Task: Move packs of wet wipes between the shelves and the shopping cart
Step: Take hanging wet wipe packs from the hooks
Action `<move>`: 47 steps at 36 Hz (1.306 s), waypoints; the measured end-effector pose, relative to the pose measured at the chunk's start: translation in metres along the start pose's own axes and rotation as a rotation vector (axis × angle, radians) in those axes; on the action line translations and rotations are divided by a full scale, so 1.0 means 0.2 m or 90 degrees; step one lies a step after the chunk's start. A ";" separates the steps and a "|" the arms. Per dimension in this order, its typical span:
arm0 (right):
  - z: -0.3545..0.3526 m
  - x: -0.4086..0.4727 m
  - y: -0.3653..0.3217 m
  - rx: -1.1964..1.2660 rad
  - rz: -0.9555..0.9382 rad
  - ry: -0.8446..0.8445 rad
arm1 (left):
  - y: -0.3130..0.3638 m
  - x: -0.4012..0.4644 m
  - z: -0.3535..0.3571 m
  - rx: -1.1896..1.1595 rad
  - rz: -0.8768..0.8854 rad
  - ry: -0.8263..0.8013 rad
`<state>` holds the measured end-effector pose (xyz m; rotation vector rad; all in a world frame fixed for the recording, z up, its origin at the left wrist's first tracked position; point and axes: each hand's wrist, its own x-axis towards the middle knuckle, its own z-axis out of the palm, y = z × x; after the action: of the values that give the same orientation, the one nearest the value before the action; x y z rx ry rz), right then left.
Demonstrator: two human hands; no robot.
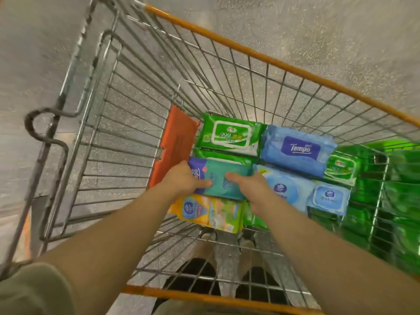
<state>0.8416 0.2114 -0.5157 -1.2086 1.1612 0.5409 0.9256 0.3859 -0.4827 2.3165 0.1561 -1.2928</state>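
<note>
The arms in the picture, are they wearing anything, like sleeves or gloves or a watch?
Both arms are bare from the upper arm down. The left hand and right hand have no gloves, and no rings show on the fingers that can be seen. No watch or bracelet shows on either wrist. A short olive-green sleeve covers the top of the left arm, like a T-shirt.
</note>
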 end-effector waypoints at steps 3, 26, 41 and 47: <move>-0.02 -0.02 0.00 -0.010 0.003 -0.006 | -0.02 -0.01 0.02 0.007 -0.007 0.035; -0.40 -0.54 -0.42 -0.336 -0.176 0.105 | 0.44 -0.45 -0.07 0.123 0.159 0.224; -0.92 -1.19 -0.73 -0.508 -0.442 0.201 | 0.91 -1.13 -0.12 0.116 0.301 0.295; -1.05 -1.39 -0.73 -0.535 -0.489 0.225 | 1.03 -1.41 -0.14 0.108 0.350 0.357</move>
<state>0.7781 0.0366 -0.1862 -2.4019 0.6349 0.2073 0.8588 0.2541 -0.1649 2.5513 -0.3987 -0.3902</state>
